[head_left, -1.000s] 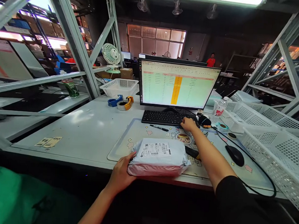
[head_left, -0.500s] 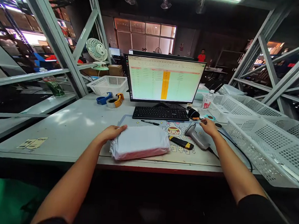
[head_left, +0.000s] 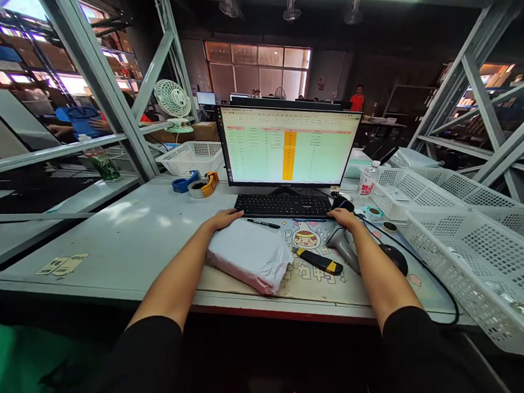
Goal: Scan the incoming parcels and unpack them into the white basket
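Observation:
A white plastic-wrapped package [head_left: 249, 249] lies on the printed desk mat, its wrapping creased at the front right corner. My left hand [head_left: 225, 219] rests at its back left edge, fingers stretched toward the left end of the black keyboard [head_left: 283, 206]. At the keyboard's right end is my right hand [head_left: 343, 218], fingers extended over the corner keys and holding nothing that I can see. Under my right forearm lies a grey barcode scanner [head_left: 343, 248], partly hidden. A black and yellow utility knife [head_left: 318, 261] and a black marker [head_left: 263, 223] lie between my hands.
Behind the keyboard stands a monitor [head_left: 251, 154] showing a spreadsheet. Tape dispensers [head_left: 203, 185] sit at the left. White plastic baskets [head_left: 465, 246] line the right side, near a bottle [head_left: 368, 179] and a rounded black object [head_left: 394, 259]. A cable runs along the right.
The package has turned, its right end swinging toward me. My left hand has slid right along it toward the keyboard. My right hand has moved left onto the keyboard's right end.

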